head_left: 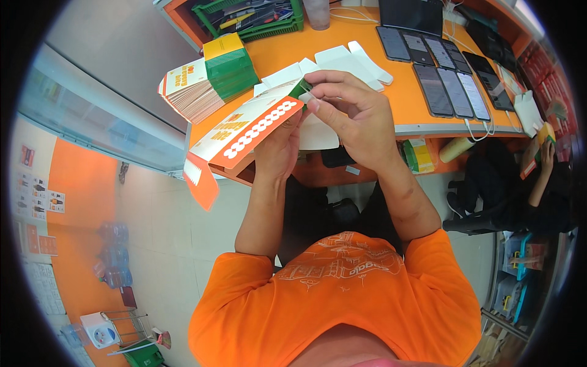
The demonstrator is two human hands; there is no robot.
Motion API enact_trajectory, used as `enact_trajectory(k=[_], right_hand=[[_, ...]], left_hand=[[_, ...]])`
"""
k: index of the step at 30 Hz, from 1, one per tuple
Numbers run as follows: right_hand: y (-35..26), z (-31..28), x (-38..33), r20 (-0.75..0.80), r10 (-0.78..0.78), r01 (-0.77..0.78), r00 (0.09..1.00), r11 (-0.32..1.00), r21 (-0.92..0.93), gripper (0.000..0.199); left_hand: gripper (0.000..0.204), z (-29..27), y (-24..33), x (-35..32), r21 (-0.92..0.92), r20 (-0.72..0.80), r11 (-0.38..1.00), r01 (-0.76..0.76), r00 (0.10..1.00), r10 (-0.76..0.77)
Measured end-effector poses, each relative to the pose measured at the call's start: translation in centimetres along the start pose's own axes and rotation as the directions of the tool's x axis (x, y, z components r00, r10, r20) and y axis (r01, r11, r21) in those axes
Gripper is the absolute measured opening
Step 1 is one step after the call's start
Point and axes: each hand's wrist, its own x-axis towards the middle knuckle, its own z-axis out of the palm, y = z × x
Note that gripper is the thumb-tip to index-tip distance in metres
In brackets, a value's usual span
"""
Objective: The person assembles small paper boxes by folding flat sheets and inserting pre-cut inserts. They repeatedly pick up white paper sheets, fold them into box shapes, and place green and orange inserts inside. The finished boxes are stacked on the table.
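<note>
A printed folding carton (244, 125) in orange, white and green is held tilted over the desk's front edge. My left hand (278, 150) is closed on it from beneath, its fingers partly hidden behind the carton. At the carton's green end, my right hand (364, 122) pinches a small pale flap between thumb and fingers. The carton's other end hangs open, with an orange flap (206, 191) pointing down. Just beyond lies a thick stack of flat cartons (211, 76) with the same print. White unfolded card pieces (342, 63) lie behind my hands on the orange desk (278, 50).
Several phones (452, 85) lie in rows at the desk's right, with white cables (480, 129). A green crate (254, 21) of small items and a cup (317, 13) stand at the back. At the right a seated co-worker's hand (546, 156) holds a similar carton.
</note>
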Motion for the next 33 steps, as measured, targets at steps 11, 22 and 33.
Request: enact_trajectory(k=[11,22,33], right_hand=[[1.8,-0.1,-0.8,0.028,0.002,-0.002,1.000,1.000,0.021,0.020],[2.6,0.1,-1.0,0.122,-0.238,0.262,0.964,0.930,-0.258,0.046],[3.0,-0.2,0.1,-0.038,-0.417,0.333,0.908,0.773,-0.540,0.029]], left_hand=[[0.037,-1.4,0.0,-0.4,0.088,-0.034,0.996,0.014,0.999,-0.011],[0.022,-1.8,0.1,-0.5,0.959,0.187,0.193,-0.209,0.974,0.126],[0.032,-0.2,3.0,1.5,0.406,0.013,0.905,0.124,0.990,-0.142]])
